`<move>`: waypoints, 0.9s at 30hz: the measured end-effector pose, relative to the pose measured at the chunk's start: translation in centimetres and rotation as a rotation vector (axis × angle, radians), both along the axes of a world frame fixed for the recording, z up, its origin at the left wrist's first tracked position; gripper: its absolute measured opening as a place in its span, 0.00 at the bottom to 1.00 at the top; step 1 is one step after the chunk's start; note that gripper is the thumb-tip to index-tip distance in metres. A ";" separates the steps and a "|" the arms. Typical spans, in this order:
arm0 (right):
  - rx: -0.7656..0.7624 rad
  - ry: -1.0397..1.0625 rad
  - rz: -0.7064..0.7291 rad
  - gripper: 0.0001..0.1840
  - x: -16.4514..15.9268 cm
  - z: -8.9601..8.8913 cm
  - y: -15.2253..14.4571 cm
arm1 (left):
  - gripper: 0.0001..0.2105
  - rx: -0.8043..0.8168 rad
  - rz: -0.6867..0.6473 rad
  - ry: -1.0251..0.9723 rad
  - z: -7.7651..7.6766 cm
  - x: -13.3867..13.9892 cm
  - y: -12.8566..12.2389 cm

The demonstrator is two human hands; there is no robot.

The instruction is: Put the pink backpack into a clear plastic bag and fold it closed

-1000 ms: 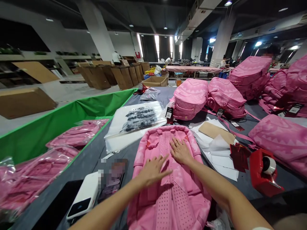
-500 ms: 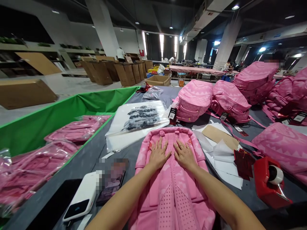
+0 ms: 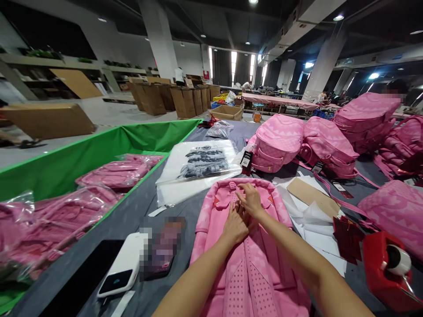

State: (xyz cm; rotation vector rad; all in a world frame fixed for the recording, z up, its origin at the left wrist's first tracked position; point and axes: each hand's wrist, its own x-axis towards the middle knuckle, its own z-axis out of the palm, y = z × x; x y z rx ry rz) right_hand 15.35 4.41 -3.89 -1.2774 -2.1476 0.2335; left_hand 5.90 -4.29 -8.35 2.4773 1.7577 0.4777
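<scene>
A pink backpack point(image 3: 214, 259) lies in front of me, its back panel and dotted shoulder straps facing up. Both hands are close together over the upper straps. My left hand point(image 3: 236, 224) rests low on the straps, its fingers bent around them and pointing towards the top of the bag. Above it and to the right, my right hand point(image 3: 250, 200) has its fingers curled at the upper strap, near the buckle point(image 3: 232, 186). Shadow and the hands themselves hide part of the grip.
Flat plastic bags point(image 3: 201, 165) lie beyond the backpack. Bagged pink packs point(image 3: 115, 171) fill a green-sided bin point(image 3: 132, 136) at left. A white power bank point(image 3: 120, 264) and phone point(image 3: 163, 248) lie nearby. At right are papers point(image 3: 322, 237), a red tape dispenser point(image 3: 385, 268) and more backpacks point(image 3: 280, 141).
Both hands lay flat and apart on the upper back panel before. They have come together at the straps with bent fingers, the right now higher than the left. The view has shifted slightly left.
</scene>
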 end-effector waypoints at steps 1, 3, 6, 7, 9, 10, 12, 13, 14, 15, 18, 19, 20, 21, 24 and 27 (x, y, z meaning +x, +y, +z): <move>-0.019 -0.003 0.001 0.16 -1.5 0.2 0.7 | 0.29 0.011 0.001 0.004 0.0 0.0 0.0; -0.059 0.001 -0.035 0.20 -3.8 0.2 1.9 | 0.29 0.029 -0.002 -0.002 -0.1 0.0 -0.1; -0.107 0.030 -0.093 0.13 -5.7 -0.1 2.9 | 0.28 0.033 -0.019 -0.012 -0.4 0.0 0.0; -0.120 0.048 -0.099 0.08 -5.9 -0.2 3.0 | 0.27 0.027 -0.023 -0.010 -0.5 -0.1 0.0; -0.147 0.095 -0.094 0.04 -6.1 -0.2 3.1 | 0.25 0.015 -0.029 -0.005 -0.4 0.0 0.1; -0.160 0.126 -0.089 0.05 -6.1 -0.1 3.0 | 0.25 0.013 -0.030 -0.004 -0.3 0.0 0.1; -0.191 0.204 -0.073 0.08 -5.5 0.5 2.7 | 0.27 0.009 -0.013 -0.015 -0.1 0.1 0.1; -0.208 0.248 -0.059 0.11 -4.9 0.9 2.4 | 0.29 0.002 0.005 -0.024 0.0 0.2 0.0; -0.226 0.290 -0.042 0.15 -3.9 1.5 2.1 | 0.31 -0.009 0.023 -0.034 0.0 0.2 0.0; -0.243 0.330 -0.023 0.20 -2.7 2.2 1.5 | 0.33 -0.021 0.036 -0.043 0.0 0.3 0.0; -0.272 0.418 0.007 0.32 3.6 4.7 -1.4 | 0.35 -0.043 0.049 -0.063 0.0 0.3 0.1; -0.277 0.447 -0.001 0.35 6.4 5.4 -2.8 | 0.35 -0.043 0.052 -0.065 0.1 0.3 0.2; -0.285 0.477 -0.014 0.37 9.5 6.0 -4.5 | 0.35 -0.046 0.057 -0.061 0.2 0.3 0.3; -0.312 0.539 -0.036 0.36 12.8 6.4 -6.4 | 0.35 -0.051 0.064 -0.054 0.3 0.3 0.4; -0.403 0.600 -0.227 0.34 22.6 6.5 -13.4 | 0.34 -0.083 0.059 -0.022 0.9 0.3 0.2; -0.587 0.599 -0.436 0.35 29.5 5.0 -21.8 | 0.34 -0.102 0.057 0.070 1.1 0.3 -0.5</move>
